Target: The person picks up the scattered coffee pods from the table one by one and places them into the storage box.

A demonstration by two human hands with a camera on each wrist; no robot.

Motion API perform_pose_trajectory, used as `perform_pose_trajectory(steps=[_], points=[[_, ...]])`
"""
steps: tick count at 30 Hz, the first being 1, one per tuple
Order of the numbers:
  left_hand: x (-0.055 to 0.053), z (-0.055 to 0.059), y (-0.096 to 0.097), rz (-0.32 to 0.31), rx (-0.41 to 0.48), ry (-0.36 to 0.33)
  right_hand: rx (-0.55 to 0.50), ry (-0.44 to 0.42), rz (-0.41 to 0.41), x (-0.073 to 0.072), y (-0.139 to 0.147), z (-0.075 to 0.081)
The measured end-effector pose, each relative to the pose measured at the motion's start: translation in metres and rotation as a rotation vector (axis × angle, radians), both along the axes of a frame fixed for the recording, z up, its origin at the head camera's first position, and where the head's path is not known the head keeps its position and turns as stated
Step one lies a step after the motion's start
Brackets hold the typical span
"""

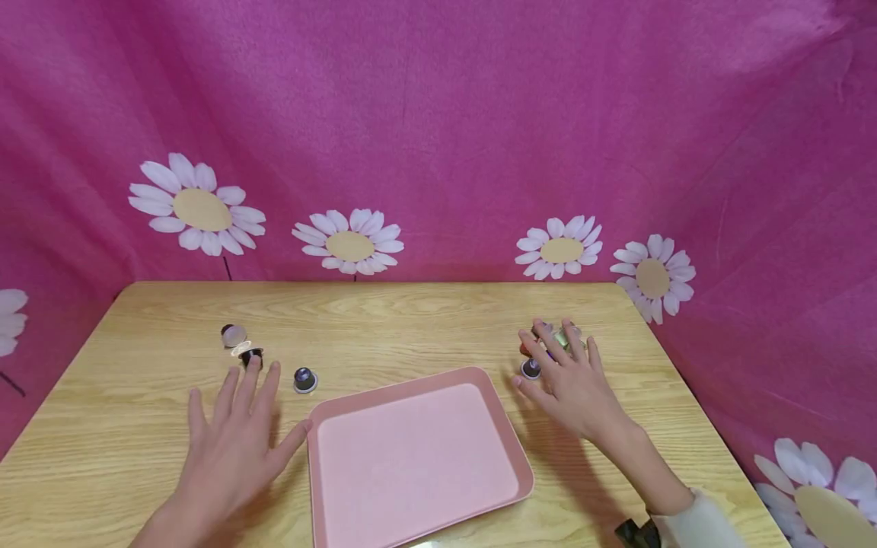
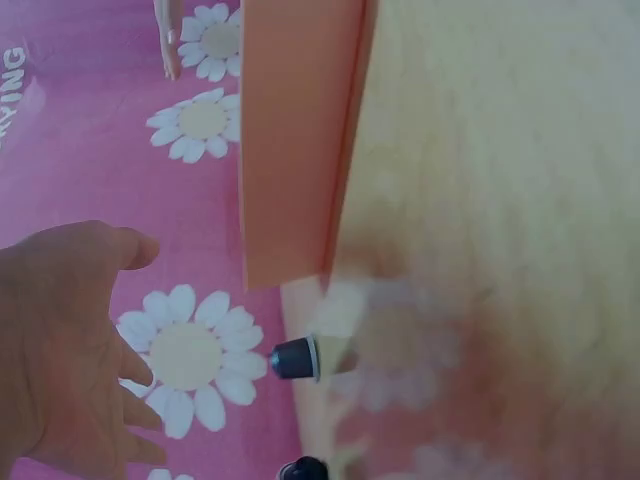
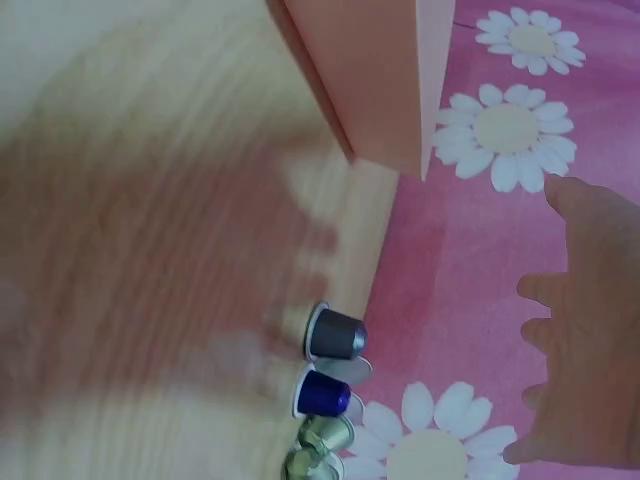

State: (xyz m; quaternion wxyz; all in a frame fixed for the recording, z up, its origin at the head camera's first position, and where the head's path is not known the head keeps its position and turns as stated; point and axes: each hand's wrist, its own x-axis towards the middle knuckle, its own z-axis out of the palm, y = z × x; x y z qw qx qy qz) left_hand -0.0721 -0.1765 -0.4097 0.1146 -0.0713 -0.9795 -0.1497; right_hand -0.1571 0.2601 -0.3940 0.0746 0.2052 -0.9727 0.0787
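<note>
My left hand (image 1: 233,449) hovers over the table left of the pink tray (image 1: 418,460), fingers spread and holding nothing. Its thumb tip appears by the tray's left rim; contact cannot be told. Past its fingertips lie a black coffee capsule (image 1: 252,356) and a pale-lidded one (image 1: 235,336). A dark capsule (image 1: 304,379) stands between that hand and the tray. On the right, my right hand (image 1: 578,392) is spread over a cluster of capsules and partly hides them. In the right wrist view a grey capsule (image 3: 336,333), a purple one (image 3: 325,393) and green ones (image 3: 328,433) sit close together.
The wooden table (image 1: 411,327) ends at a magenta cloth (image 1: 438,137) printed with white daisies, which also runs along both sides. The tray lies slightly turned at the table's front middle, with nothing in its visible part. A black strap (image 1: 637,533) is at the right wrist.
</note>
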Motion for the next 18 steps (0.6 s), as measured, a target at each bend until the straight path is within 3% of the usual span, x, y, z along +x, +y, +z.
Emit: perform_pose_trajectory(steps=[18], points=[[0.02, -0.027, 0.015, -0.033, -0.001, -0.154, 0.021, -0.027, 0.087, 0.025, -0.016, -0.029]])
